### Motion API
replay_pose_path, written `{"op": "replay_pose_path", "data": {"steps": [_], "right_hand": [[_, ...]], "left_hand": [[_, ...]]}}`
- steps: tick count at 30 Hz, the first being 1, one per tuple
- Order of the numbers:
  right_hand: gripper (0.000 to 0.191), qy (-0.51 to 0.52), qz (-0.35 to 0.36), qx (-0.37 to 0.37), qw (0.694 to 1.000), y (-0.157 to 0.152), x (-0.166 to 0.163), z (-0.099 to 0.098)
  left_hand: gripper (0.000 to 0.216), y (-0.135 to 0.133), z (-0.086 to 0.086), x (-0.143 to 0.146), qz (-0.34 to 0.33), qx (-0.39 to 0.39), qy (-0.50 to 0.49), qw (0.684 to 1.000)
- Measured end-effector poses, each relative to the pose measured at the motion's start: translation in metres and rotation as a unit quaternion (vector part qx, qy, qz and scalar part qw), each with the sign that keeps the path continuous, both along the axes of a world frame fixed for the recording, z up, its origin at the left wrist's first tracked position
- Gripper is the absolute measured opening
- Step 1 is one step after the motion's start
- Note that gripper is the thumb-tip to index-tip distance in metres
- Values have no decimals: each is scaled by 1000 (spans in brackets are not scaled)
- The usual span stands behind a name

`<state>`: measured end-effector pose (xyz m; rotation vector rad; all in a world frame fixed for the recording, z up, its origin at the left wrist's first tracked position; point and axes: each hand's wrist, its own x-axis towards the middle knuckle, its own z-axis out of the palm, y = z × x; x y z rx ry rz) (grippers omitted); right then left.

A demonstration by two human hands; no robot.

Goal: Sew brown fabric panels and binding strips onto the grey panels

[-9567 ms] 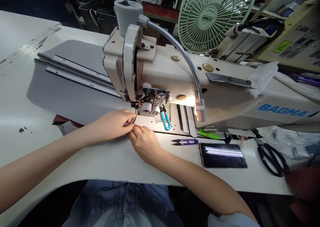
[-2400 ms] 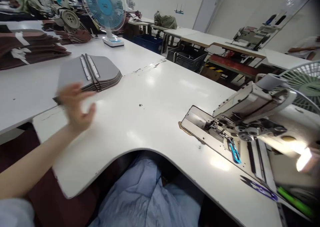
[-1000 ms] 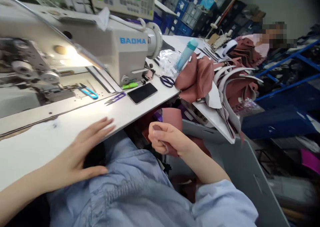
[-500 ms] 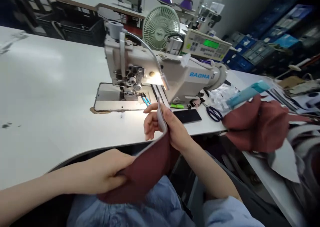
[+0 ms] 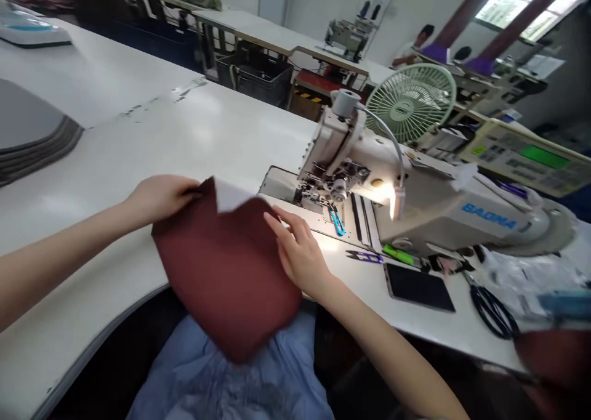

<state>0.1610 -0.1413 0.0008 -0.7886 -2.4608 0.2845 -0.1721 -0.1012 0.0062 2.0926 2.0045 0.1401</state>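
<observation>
A maroon sheet point(image 5: 226, 272), leather-like with a pale underside, hangs between my hands over the table's front edge and my lap. My left hand point(image 5: 161, 201) pinches its upper left corner, the fingertips partly hidden behind it. At the upper right edge, my right hand point(image 5: 302, 254) grips the sheet with its fingers lying along the edge; the thumb is not visible. The sheet's top edge has a notch where the pale side shows. Just beyond my right hand stands a lit sewing machine point(image 5: 434, 195), with blue thread snips point(image 5: 338, 220) by its needle area.
Purple snips point(image 5: 367, 257), a phone point(image 5: 419, 287) and dark-handled scissors point(image 5: 493, 309) lie along the right front. A fan point(image 5: 410, 103) stands behind the machine. Grey panels point(image 5: 28, 121) are stacked at left. Another person point(image 5: 412, 49) is in the background.
The view has swung left. My left hand has risen from low near my lap to the sheet's upper corner. The sheet, edge-on before, now shows its broad maroon face.
</observation>
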Motion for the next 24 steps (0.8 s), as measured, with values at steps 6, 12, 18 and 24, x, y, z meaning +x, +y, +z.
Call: {"op": "replay_pose_path", "data": {"steps": [6, 12, 18, 24], "right_hand": [[67, -179, 131, -91, 971, 58, -31, -23], [63, -177, 115, -107, 972, 82, -43, -37], [60, -170, 117, -109, 972, 82, -42, -40], [56, -204, 88, -77, 972, 83, -51, -38]], "left_hand": [[45, 50, -15, -49, 129, -55, -225, 964], [53, 33, -5, -111, 69, -163, -459, 871], [48, 29, 10, -127, 17, -215, -292, 932], [32, 56, 33, -87, 89, 54, 128, 986]]}}
